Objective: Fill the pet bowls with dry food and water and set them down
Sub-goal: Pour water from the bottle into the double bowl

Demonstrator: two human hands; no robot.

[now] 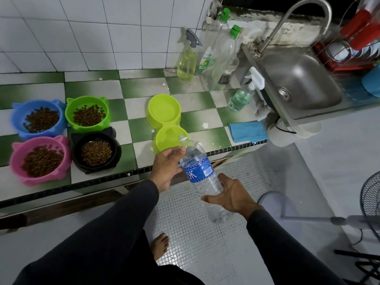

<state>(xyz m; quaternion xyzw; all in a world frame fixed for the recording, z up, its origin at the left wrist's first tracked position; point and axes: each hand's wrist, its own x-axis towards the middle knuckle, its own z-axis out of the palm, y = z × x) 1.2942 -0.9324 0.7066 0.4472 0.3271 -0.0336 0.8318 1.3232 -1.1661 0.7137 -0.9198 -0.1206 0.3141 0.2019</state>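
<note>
A clear water bottle with a blue label is tilted, its open mouth over the near cup of a lime-green double bowl. My left hand holds the bottle near its shoulder. My right hand grips its lower body. The far cup holds water. Four cat-shaped bowls hold dry kibble at the left of the checkered counter: blue, green, pink and black.
Spray bottles, dish-soap bottles and a small pump bottle stand at the back. A blue cloth lies by the steel sink. A dish rack sits far right. A fan stands on the floor.
</note>
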